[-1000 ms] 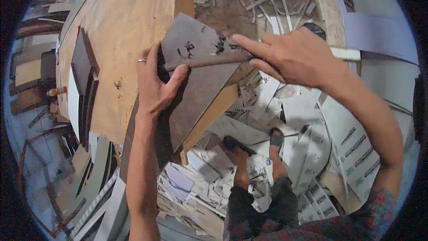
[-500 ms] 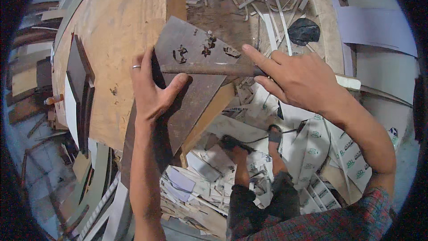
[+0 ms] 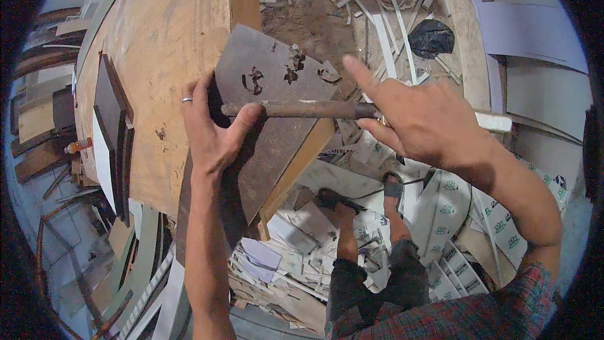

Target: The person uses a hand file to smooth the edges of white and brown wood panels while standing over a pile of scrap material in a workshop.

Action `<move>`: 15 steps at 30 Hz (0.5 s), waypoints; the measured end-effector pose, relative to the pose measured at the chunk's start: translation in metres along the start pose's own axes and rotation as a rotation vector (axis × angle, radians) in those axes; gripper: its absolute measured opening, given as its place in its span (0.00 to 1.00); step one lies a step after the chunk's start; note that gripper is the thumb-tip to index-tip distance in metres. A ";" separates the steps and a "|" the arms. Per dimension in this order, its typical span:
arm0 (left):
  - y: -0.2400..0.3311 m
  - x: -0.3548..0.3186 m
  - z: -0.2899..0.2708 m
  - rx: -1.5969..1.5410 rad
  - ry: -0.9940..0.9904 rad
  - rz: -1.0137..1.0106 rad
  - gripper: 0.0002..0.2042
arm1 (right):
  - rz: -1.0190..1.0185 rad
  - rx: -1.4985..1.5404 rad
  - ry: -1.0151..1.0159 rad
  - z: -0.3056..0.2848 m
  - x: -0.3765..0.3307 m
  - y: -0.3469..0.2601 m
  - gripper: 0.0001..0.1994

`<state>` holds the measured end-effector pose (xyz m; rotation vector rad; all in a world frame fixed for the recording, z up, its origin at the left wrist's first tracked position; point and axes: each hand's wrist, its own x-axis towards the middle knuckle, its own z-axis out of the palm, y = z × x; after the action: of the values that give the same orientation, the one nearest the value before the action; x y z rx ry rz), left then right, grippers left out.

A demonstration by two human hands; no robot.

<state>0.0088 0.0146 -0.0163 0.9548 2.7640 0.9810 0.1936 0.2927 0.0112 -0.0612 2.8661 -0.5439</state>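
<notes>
A dark brown board [image 3: 264, 151] with an angled end lies on the light wooden workbench, its right edge overhanging. My left hand [image 3: 214, 126] grips its left edge, the thumb resting on the tip of a rusty metal file [image 3: 302, 110]. My right hand [image 3: 428, 116] is closed round the file's other end, index finger stretched forward and blurred. Across the board the file lies nearly crosswise. Dark shavings [image 3: 292, 66] are scattered on the board beyond it. The grip inside my right hand is mostly hidden.
Stacked dark boards [image 3: 113, 138] lie on the left of the workbench [image 3: 163, 56]. Offcuts and strips [image 3: 384, 31] litter the surface beyond, beside a round black piece [image 3: 431, 39]. Scrap panels [image 3: 296, 233] cover the floor round my feet. Large pale sheets [image 3: 535, 44] stand at right.
The file has slid a little toward me across the board, with my right hand and left thumb. The board stays nearly where it was.
</notes>
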 end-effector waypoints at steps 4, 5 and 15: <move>-0.011 0.000 -0.001 0.019 0.031 0.041 0.40 | -0.052 0.006 0.044 -0.003 0.007 0.003 0.30; -0.008 0.000 -0.001 0.029 0.027 0.021 0.38 | -0.074 0.014 0.058 -0.002 0.008 0.005 0.29; -0.006 0.005 -0.003 0.138 0.051 0.050 0.25 | -0.114 0.061 0.162 0.002 0.028 0.004 0.22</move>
<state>0.0004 0.0125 -0.0168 1.0359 2.8961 0.8417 0.1670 0.2940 0.0024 -0.1791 3.0143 -0.6881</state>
